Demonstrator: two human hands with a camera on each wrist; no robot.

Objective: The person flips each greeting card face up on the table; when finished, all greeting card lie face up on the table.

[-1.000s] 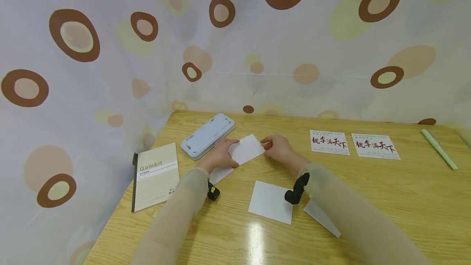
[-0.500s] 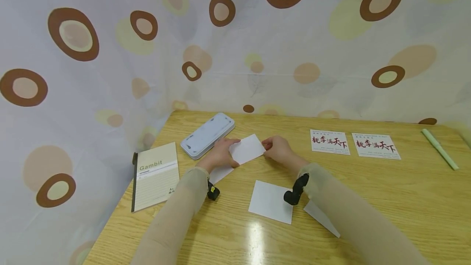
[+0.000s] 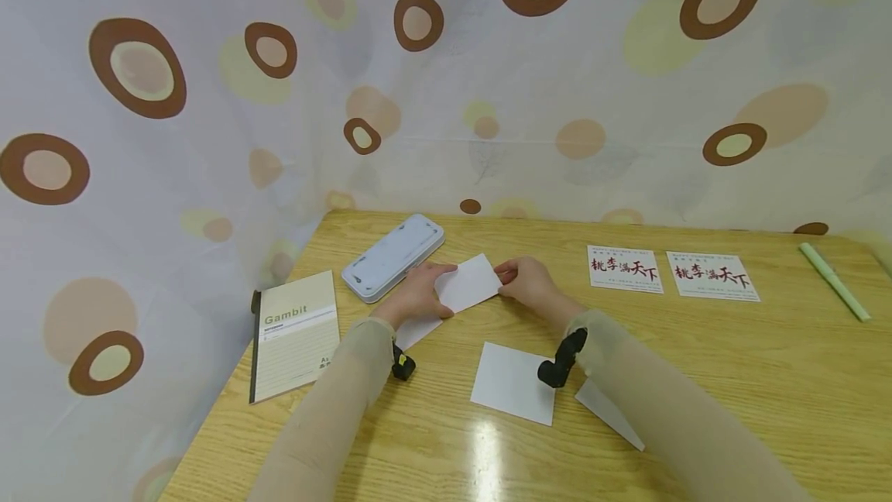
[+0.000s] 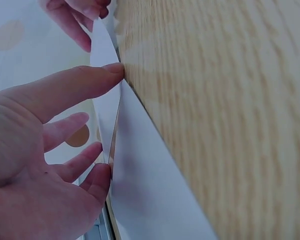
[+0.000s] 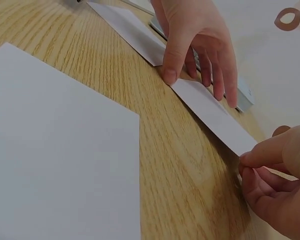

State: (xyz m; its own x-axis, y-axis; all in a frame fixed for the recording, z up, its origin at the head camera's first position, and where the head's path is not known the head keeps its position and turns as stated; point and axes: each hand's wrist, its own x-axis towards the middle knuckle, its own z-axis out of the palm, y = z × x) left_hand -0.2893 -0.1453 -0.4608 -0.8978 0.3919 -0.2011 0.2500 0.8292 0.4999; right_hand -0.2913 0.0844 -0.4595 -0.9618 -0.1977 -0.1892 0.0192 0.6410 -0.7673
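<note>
A blank white card (image 3: 468,283) lies slanted between the two hands near the middle of the table. My left hand (image 3: 416,293) holds its left end, thumb at the near edge and fingers at the far edge. At the card's right corner, my right hand (image 3: 527,283) pinches it between thumb and fingertips, as the right wrist view shows with the right hand (image 5: 280,175). A second white card (image 4: 140,180) lies partly under the left hand and wrist. Another white card (image 3: 514,383) rests nearer the front, and one more white card (image 3: 609,413) is partly hidden by the right forearm.
A pale blue tin case (image 3: 393,256) lies behind the left hand. The Gambit notebook (image 3: 296,339) is at the left edge. Two cards with red characters, a left one (image 3: 624,269) and a right one (image 3: 712,276), and a green pen (image 3: 834,281) lie to the right. Patterned cloth (image 3: 446,99) hangs behind.
</note>
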